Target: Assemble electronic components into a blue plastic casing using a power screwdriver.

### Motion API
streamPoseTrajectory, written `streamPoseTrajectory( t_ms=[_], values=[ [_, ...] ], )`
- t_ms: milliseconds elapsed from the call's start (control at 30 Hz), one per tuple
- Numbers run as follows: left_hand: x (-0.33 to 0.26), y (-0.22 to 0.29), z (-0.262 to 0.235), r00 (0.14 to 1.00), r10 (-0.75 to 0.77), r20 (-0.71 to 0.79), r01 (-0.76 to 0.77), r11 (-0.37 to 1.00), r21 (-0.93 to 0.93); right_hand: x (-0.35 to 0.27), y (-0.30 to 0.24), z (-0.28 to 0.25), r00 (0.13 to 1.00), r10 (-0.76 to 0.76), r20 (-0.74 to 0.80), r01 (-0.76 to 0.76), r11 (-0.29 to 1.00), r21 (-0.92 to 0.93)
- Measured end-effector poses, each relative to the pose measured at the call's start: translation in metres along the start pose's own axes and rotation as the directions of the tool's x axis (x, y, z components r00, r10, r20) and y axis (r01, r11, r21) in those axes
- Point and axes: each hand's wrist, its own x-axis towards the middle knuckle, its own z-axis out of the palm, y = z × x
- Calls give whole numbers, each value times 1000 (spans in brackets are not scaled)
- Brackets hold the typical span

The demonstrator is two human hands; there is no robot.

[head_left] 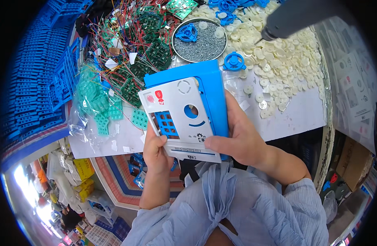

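Observation:
Between my two hands is a white plastic front panel [178, 98] with a round hole, a keypad window and printed symbols. Against its back lies a blue plastic panel [216, 94], which sticks out past the upper and right edges. My left hand [155, 149] grips the lower left edge, thumb on the white face. With its thumb near the lower right corner, my right hand [241, 133] wraps round the right side of both panels. Blue bars show through the keypad window.
Beyond the panels stand a bowl of small screws [200, 49], a heap of cream discs [286, 69], and green circuit boards [155, 53] with tangled wires. Green rubber keypads [92, 94] lie left, beside stacked blue panels [41, 74]. A dark electric screwdriver [290, 20] hangs at upper right.

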Motion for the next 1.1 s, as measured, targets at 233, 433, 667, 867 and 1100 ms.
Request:
streamPoseTrajectory(
  t_ms=[233,433,667,867,1100],
  values=[
    [-5,9,1,999,-37,-14,38,998,44,-1,-1,-1,999,17,35,-15,999,-50],
    [-9,19,8,993,-58,-102,69,992,103,-3,3,2,998,10,57,-11,1000,3],
    [-11,20,16,988,-46,-149,63,992,112,-7,9,3,999,-7,46,5,999,34],
    [-14,22,14,988,-22,-156,45,988,146,-8,10,4,999,25,31,-27,998,59],
    [-15,28,19,988,-20,-150,50,979,199,-11,13,1,997,29,65,-29,1000,-11]
  ],
)
